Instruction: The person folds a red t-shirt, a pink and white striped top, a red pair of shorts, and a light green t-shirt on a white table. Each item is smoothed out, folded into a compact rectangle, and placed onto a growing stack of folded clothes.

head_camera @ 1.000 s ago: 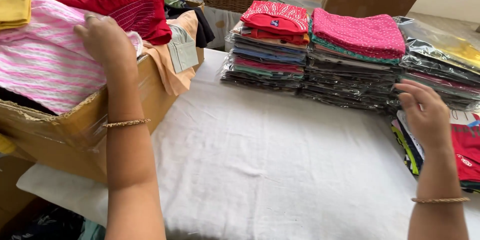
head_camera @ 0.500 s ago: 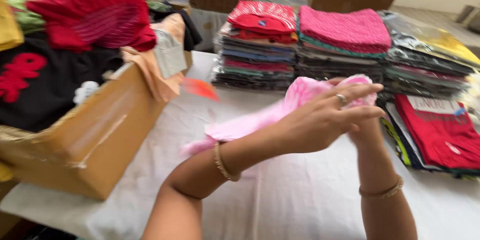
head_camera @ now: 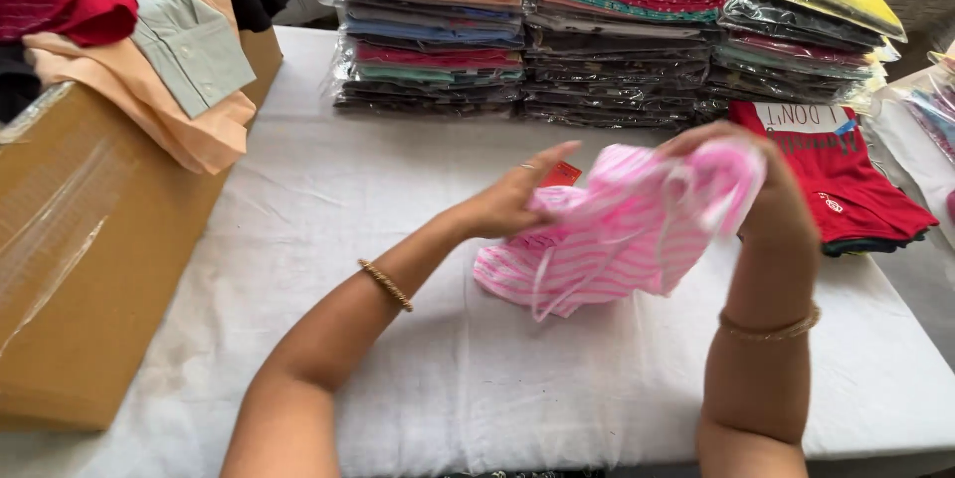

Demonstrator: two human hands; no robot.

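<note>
both hands now hold the pink striped top [head_camera: 627, 229] in mid frame; it came out of the cardboard box [head_camera: 90, 269]. left hand [head_camera: 512, 201] and right hand [head_camera: 761, 180] grip it above the white table [head_camera: 298, 239].

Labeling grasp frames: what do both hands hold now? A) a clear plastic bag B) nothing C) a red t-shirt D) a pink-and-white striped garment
D: the left hand and right hand grip a pink-and-white striped garment above the white-covered table; the red t-shirt lies untouched beside it.
</note>
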